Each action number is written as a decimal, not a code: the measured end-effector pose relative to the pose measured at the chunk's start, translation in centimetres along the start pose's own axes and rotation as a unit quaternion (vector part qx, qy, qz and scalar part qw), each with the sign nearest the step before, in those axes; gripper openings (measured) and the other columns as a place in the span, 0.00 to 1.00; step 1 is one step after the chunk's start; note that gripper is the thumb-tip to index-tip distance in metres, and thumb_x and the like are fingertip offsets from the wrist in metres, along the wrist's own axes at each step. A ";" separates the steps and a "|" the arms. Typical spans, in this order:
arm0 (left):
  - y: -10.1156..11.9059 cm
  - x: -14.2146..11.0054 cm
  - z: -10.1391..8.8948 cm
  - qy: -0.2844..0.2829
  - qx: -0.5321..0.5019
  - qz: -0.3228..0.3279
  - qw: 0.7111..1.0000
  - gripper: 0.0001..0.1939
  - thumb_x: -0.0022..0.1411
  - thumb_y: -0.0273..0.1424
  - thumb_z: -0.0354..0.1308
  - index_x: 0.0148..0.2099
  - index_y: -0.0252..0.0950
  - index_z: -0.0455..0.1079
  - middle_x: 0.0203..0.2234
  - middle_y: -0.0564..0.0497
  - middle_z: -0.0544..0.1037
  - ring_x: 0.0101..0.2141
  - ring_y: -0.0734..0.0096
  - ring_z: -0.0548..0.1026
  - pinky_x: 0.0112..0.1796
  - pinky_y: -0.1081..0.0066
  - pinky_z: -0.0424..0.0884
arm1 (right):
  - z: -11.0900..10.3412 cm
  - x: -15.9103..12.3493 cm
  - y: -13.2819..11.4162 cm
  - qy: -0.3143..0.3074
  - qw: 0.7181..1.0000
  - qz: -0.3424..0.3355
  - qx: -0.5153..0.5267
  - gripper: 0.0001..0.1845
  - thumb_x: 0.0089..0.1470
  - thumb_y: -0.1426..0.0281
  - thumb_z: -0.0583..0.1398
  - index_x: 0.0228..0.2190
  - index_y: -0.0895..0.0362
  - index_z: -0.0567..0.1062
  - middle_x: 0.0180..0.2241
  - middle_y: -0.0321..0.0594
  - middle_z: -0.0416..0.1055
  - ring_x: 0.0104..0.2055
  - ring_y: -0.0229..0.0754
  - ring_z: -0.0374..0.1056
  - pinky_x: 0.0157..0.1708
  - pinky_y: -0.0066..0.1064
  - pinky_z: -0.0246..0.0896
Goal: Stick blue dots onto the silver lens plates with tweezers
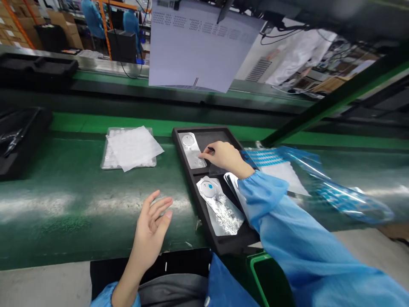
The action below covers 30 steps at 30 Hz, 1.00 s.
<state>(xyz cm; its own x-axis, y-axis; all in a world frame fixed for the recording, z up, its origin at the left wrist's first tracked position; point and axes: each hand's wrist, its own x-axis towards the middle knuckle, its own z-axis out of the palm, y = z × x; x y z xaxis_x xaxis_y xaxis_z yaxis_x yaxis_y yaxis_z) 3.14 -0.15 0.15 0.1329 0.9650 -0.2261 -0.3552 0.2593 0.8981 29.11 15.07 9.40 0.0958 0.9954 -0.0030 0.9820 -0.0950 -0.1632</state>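
Observation:
My right hand point(226, 158) is over the upper compartment of a black foam tray point(188, 179). Its fingers are pinched at the right edge of a flat silver piece point(192, 153) with a round end. Something small and dark shows between the fingers, too small to name. Lower in the tray lies a crinkled silver foil piece point(223, 209) with a round end and a blue dot. Beside it, partly hidden by my right sleeve, several flat pieces point(233, 181) stand tilted. My left hand point(151, 228) hovers left of the tray, palm up, fingers apart, holding nothing.
A clear plastic box point(105, 157) under a white sheet point(134, 147) lies left of the tray. Blue-dotted film point(266, 157) and clear blue film point(354, 202) lie to the right. A green post point(306, 111) slants above the bench. Another black tray point(19, 149) is at far left.

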 end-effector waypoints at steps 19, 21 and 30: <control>0.2 0.1 0.2 0.002 0.019 0.004 1.000 0.28 0.64 0.42 0.68 0.61 0.40 0.64 0.56 0.38 0.79 0.61 0.53 0.75 0.57 0.57 0.74 | -2.0 -13.8 3.5 -0.023 0.984 0.000 0.179 0.20 0.56 0.49 0.60 0.26 0.51 0.69 0.21 0.36 0.69 0.20 0.41 0.59 0.22 0.33 0.52; 0.3 0.1 0.6 -0.002 -0.001 0.002 1.000 0.30 0.61 0.42 0.71 0.60 0.39 0.67 0.55 0.39 0.80 0.60 0.52 0.76 0.57 0.58 0.75 | -2.3 -14.7 1.7 -0.050 0.962 -0.014 0.269 0.21 0.58 0.47 0.60 0.30 0.51 0.69 0.20 0.34 0.68 0.19 0.39 0.56 0.19 0.31 0.49; 1.1 0.4 2.8 0.027 -0.175 -0.119 0.977 0.28 0.47 0.39 0.76 0.49 0.31 0.80 0.34 0.42 0.87 0.35 0.55 0.86 0.39 0.64 0.80 | 3.5 -16.9 -6.3 -0.245 0.881 -0.112 0.388 0.16 0.66 0.55 0.56 0.33 0.52 0.70 0.21 0.33 0.72 0.23 0.41 0.67 0.25 0.29 0.59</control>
<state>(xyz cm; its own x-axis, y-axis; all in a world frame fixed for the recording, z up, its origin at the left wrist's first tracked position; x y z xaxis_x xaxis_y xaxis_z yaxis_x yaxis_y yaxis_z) 5.38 0.40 2.08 0.2041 0.8736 -0.4417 -0.6167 0.4652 0.6351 20.72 -1.09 7.08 -0.3547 0.8923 -0.2793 0.5421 -0.0472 -0.8390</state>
